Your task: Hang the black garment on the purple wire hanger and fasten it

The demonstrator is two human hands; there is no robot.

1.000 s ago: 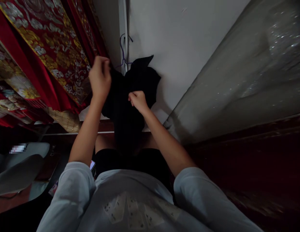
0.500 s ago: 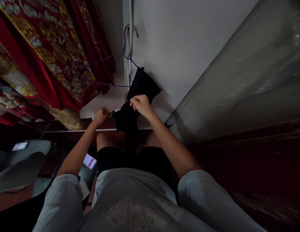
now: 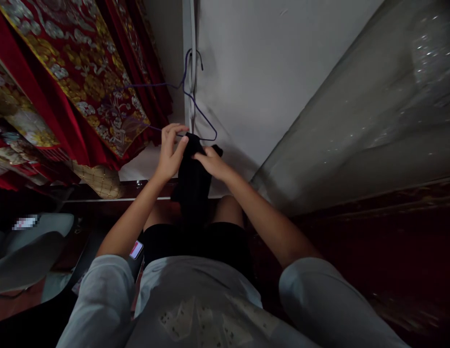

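A purple wire hanger [image 3: 200,112] hangs by its hook from a pale vertical pipe against the wall. Black cloth, apparently a garment [image 3: 194,181], is bunched at the hanger's lower bar and drops down between my knees. My left hand [image 3: 170,151] is at the cloth's upper left edge, beside the bar, with thumb and fingertips closing on the fabric. Just right of it, my right hand [image 3: 213,163] grips the cloth, thumb on top and the other fingers hidden in the folds. The hanger's right corner is bare.
Red embroidered cloths [image 3: 97,87] hang at the left, overlapping the hanger's left end. Grey plastic sheeting [image 3: 341,125] covers the right side. A lit phone [image 3: 136,249] lies beside my left thigh, and a grey chair [image 3: 47,241] stands farther left.
The black garment has come off the hanger's right corner and is now bunched lower. My left hand has moved up and right, from a small metal piece to the cloth near the bar.
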